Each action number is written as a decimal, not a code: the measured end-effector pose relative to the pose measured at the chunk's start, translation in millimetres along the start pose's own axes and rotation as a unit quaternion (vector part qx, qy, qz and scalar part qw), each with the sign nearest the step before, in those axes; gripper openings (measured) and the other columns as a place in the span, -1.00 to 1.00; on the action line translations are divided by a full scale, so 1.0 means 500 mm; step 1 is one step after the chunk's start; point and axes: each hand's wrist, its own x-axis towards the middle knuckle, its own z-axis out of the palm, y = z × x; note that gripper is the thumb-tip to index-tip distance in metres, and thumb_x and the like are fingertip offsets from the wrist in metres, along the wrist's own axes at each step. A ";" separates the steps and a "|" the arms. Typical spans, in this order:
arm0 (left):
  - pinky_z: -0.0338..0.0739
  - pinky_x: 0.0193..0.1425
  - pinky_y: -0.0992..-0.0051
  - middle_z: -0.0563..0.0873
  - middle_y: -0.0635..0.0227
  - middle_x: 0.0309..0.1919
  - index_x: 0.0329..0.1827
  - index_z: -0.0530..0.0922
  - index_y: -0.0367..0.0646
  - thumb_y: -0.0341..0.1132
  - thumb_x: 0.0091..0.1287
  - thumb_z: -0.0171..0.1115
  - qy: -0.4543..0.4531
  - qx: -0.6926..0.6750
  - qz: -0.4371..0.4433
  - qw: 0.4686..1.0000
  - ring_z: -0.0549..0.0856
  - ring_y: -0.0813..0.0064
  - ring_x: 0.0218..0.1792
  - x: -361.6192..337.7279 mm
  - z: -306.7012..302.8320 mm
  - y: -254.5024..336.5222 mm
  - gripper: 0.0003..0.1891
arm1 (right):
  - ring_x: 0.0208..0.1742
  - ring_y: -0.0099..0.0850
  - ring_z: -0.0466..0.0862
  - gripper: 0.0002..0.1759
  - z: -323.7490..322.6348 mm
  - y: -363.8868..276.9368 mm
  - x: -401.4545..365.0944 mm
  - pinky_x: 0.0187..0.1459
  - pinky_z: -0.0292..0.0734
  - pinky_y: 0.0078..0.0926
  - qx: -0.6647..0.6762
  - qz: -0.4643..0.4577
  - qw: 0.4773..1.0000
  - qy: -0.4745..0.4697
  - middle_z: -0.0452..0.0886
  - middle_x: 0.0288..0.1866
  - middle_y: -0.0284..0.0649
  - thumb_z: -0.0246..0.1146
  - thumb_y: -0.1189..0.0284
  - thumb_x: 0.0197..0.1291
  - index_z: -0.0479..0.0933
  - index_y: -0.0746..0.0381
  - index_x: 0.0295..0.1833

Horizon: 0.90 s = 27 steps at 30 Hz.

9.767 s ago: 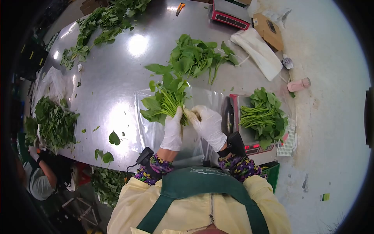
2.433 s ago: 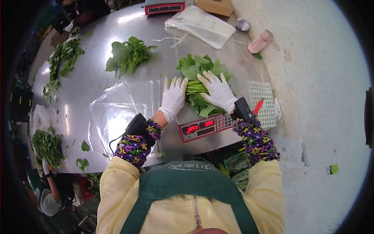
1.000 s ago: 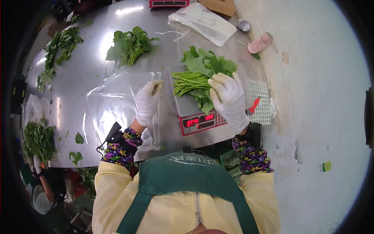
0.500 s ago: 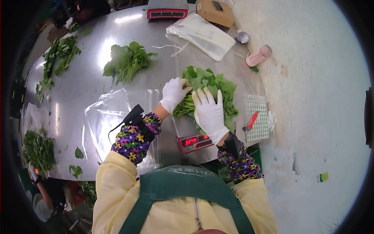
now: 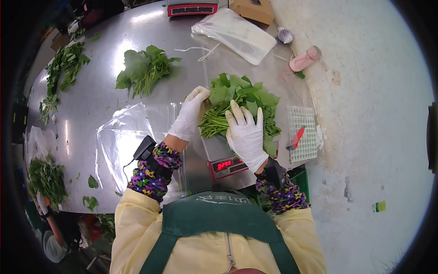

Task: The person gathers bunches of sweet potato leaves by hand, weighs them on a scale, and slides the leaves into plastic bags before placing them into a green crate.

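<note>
A bunch of leafy greens lies on a red-framed digital scale, stems toward the left. My right hand, in a white glove, rests on top of the leaves with its fingers spread. At the left edge of the bunch is my left hand, also gloved, its fingers curved and apart from the thumb, holding nothing that I can see. Red digits on the scale appear to read 0.299. Left of the scale lie clear plastic bags.
Another bunch of greens lies farther back, with more greens at the far left. A stack of plastic bags, a second scale, a pink bottle and a white tray with a red-handled tool surround the spot. Another person's hand holds greens.
My left hand has drawn slightly left, off the stems. My right hand stays on the leaves. The scale's reading has gone from about 0.248 to 0.299.
</note>
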 end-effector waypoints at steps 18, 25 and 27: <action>0.50 0.24 0.01 0.64 0.27 -0.28 -0.20 0.50 -0.12 -0.26 0.48 0.10 0.081 -0.253 -0.014 0.964 0.62 0.24 -0.12 -0.007 -0.047 0.001 -0.86 | 0.05 -0.31 0.53 -0.46 0.013 0.004 0.001 0.44 0.06 0.33 -0.016 0.024 0.999 -0.024 0.56 0.12 -0.28 0.30 0.31 0.04 0.55 0.13 0.22; 0.59 -0.07 0.27 0.52 0.34 -0.44 -0.33 0.43 -0.10 -0.25 0.51 0.05 0.136 -0.334 0.001 0.933 0.52 0.36 -0.34 -0.008 -0.115 0.024 -0.79 | 0.07 -0.29 0.53 -0.49 0.019 0.005 -0.006 0.44 0.05 0.34 -0.031 0.020 0.999 -0.038 0.58 0.12 -0.29 0.32 0.32 0.03 0.58 0.11 0.18; 0.48 -0.35 0.42 0.47 0.39 -0.48 -0.33 0.41 -0.09 -0.23 0.51 0.04 0.121 -0.370 0.034 0.920 0.45 0.43 -0.45 -0.008 -0.160 0.053 -0.78 | 0.07 -0.28 0.52 -0.48 0.018 0.008 -0.008 0.44 0.06 0.34 -0.028 0.018 0.999 -0.038 0.58 0.13 -0.28 0.33 0.32 0.03 0.58 0.11 0.18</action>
